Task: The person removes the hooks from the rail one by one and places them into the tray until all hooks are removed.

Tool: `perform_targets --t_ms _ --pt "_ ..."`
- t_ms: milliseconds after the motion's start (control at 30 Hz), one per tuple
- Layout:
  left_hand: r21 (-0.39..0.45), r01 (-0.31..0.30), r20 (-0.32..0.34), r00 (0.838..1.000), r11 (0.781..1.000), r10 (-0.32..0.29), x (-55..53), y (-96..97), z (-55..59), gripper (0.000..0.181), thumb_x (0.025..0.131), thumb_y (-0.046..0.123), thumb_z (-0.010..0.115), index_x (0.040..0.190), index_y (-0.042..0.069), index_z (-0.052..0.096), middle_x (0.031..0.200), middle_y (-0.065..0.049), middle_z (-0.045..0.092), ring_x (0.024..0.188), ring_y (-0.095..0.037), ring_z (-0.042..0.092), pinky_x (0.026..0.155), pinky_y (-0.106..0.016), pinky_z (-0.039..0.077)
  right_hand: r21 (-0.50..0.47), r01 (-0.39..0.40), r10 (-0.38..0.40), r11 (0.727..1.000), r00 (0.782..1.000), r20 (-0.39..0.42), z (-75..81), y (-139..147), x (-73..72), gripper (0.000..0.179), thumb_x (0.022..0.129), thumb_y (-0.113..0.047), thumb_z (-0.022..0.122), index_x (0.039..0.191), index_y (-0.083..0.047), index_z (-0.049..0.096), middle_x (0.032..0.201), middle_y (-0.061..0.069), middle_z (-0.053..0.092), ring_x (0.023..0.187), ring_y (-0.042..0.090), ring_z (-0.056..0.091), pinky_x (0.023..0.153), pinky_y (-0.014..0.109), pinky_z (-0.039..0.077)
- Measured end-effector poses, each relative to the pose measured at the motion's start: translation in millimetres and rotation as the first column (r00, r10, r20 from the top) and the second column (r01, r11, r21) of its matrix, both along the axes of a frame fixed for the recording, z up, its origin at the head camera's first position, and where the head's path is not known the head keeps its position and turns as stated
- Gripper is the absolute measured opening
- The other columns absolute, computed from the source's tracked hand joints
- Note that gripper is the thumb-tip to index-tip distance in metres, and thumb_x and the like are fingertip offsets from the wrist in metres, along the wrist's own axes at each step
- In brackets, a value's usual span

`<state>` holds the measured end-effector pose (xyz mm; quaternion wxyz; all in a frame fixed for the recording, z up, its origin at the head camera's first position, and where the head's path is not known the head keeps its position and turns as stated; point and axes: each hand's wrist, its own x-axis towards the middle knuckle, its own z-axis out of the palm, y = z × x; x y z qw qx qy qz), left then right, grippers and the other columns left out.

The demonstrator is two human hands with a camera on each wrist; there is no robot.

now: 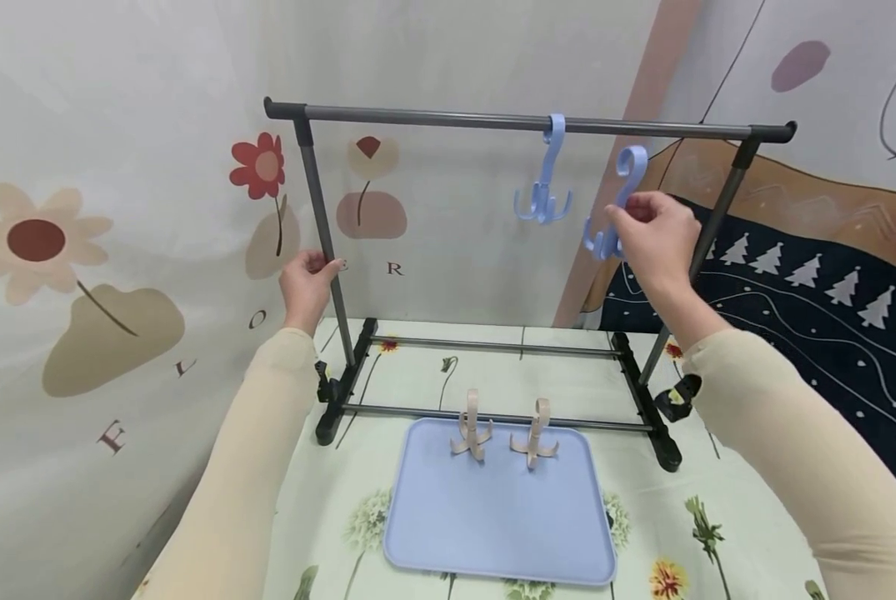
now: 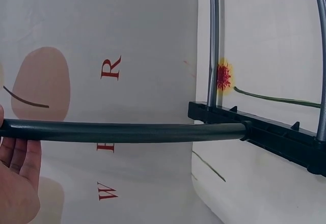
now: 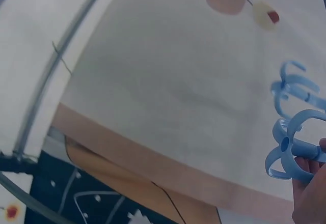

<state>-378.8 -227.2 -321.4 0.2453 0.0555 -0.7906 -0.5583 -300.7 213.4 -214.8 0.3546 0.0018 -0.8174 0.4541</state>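
Observation:
My left hand (image 1: 307,287) grips the left post (image 1: 315,192) of a dark grey garment rack; in the left wrist view the fingers (image 2: 30,163) lie beneath the post. My right hand (image 1: 659,242) pinches a light blue multi-prong hook (image 1: 632,163) by its stem. The hook's curled top sits just below the rack's top bar (image 1: 432,119), apart from it. To its left, a second blue hook (image 1: 548,162) hangs from the bar, prongs downward. Both blue hooks show at the right of the right wrist view, the held one (image 3: 300,150) nearer the camera.
Two beige multi-prong hooks, one left (image 1: 473,425) and one right (image 1: 538,429), stand on the far part of a light blue tray (image 1: 500,517). The tray lies in front of the rack's base bars (image 1: 493,347) on a flowered tablecloth (image 1: 312,508). Patterned cloth hangs behind.

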Motion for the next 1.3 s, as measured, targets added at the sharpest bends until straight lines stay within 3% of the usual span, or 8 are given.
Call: perform_targets --t_ms 167,367,467,833,1167,1300 --pt "-0.005 -0.004 0.006 1.0 1.0 0.004 -0.7 -0.2 -1.1 0.037 0.096 0.031 0.066 0.122 0.005 0.06 0.119 -0.008 0.062 0.109 -0.02 0.056 0.096 -0.036 0.045 -0.005 -0.069 0.069 0.998 0.997 0.038 -27.6 -4 9.3 0.042 0.093 -0.038 0.069 0.114 -0.002 0.068 0.096 0.005 0.067 0.083 0.006 0.063 0.084 0.037 0.056" --pt "-0.009 -0.004 0.003 1.0 1.0 0.004 -0.1 -0.2 -0.1 0.037 0.097 0.029 0.066 0.122 0.004 0.06 0.12 -0.009 0.062 0.11 -0.02 0.056 0.096 -0.036 0.045 -0.015 -0.167 0.168 0.986 0.982 0.082 -55.4 -17 21.6 0.038 0.092 -0.036 0.072 0.108 -0.002 0.07 0.095 0.008 0.068 0.083 0.011 0.062 0.079 0.023 0.053" --pt "-0.009 -0.005 0.0 1.0 1.0 0.005 0.5 0.4 0.5 0.036 0.097 0.029 0.066 0.121 0.004 0.06 0.119 -0.009 0.062 0.11 -0.02 0.056 0.096 -0.036 0.045 -0.026 -0.222 0.224 0.975 0.969 0.108 -68.0 -25 28.8 0.036 0.092 -0.034 0.072 0.108 -0.002 0.069 0.095 0.009 0.068 0.085 0.013 0.063 0.078 0.023 0.052" --pt "-0.013 -0.003 -0.001 1.0 1.0 0.003 0.1 0.2 0.0 0.035 0.097 0.027 0.067 0.121 0.004 0.061 0.118 -0.009 0.062 0.108 -0.02 0.057 0.095 -0.035 0.045 -0.119 -0.425 0.441 0.897 0.878 0.185 -107.9 -59 55.4 0.022 0.089 -0.023 0.077 0.095 -0.003 0.07 0.087 0.01 0.069 0.08 0.021 0.067 0.073 0.028 0.054" --pt "-0.005 0.009 0.016 1.0 1.0 -0.009 -1.5 -1.9 0.0 0.036 0.097 0.029 0.066 0.122 0.005 0.06 0.118 -0.008 0.062 0.109 -0.02 0.057 0.096 -0.035 0.045 -0.21 -0.482 0.525 0.85 0.802 0.285 -148.8 -93 85.6 0.01 0.087 -0.013 0.077 0.09 -0.006 0.07 0.084 0.006 0.069 0.079 0.026 0.066 0.069 0.027 0.055" --pt "-0.009 0.01 0.013 1.0 1.0 -0.01 -1.3 -2.4 0.3 0.036 0.097 0.029 0.066 0.122 0.004 0.06 0.118 -0.008 0.062 0.108 -0.02 0.057 0.095 -0.035 0.045 -0.229 -0.486 0.536 0.844 0.786 0.308 -167.3 -104 96.4 0.009 0.085 -0.01 0.079 0.085 -0.007 0.071 0.08 0.002 0.07 0.074 0.021 0.066 0.066 0.027 0.055"
